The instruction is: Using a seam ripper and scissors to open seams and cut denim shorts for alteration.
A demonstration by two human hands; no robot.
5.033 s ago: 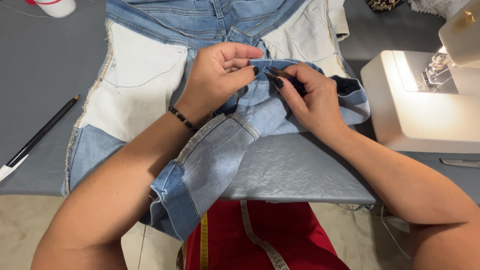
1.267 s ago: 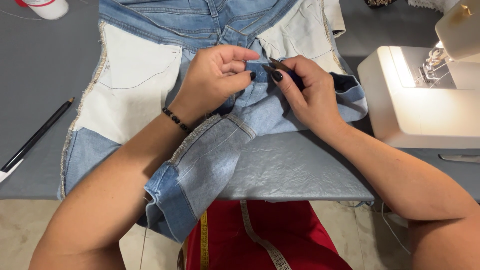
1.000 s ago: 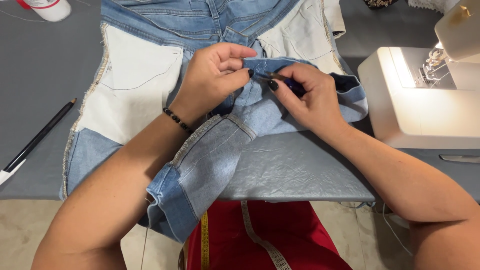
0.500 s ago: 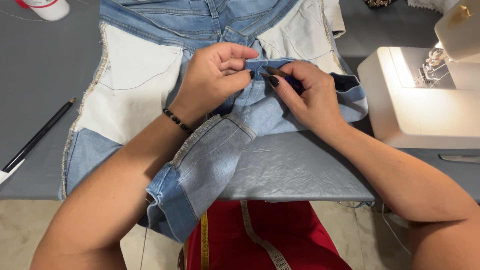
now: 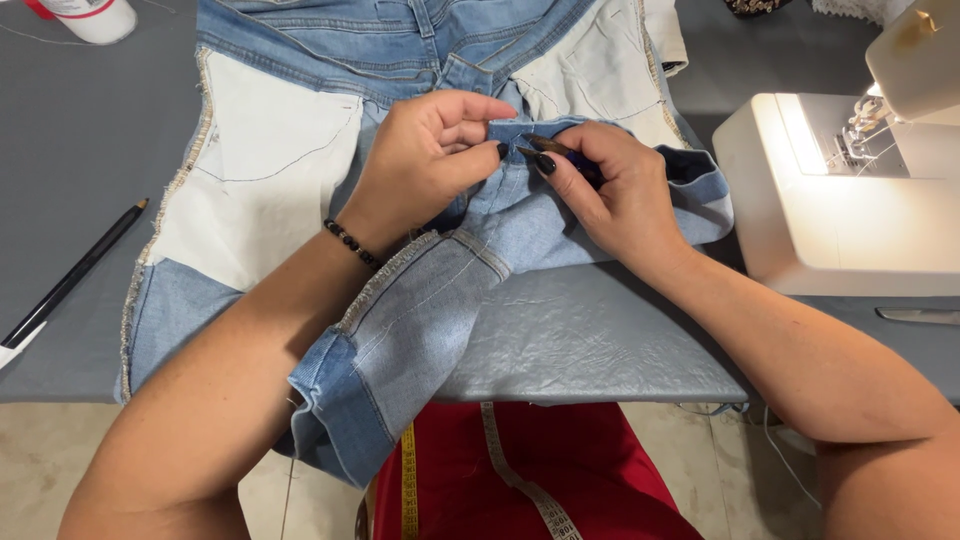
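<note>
So my left hand [image 5: 435,160] is pinching a fold of the light blue denim jeans [image 5: 420,330] spread on the grey bench [image 5: 70,150], right hand [image 5: 610,195] gripping a small dark tool [image 5: 560,152] against that seam.

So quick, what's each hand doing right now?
Left hand: closed, pinching a fold of the light blue jeans.
Right hand: closed on a small dark tool whose tip meets that fold; what kind of tool cannot be told.
</note>
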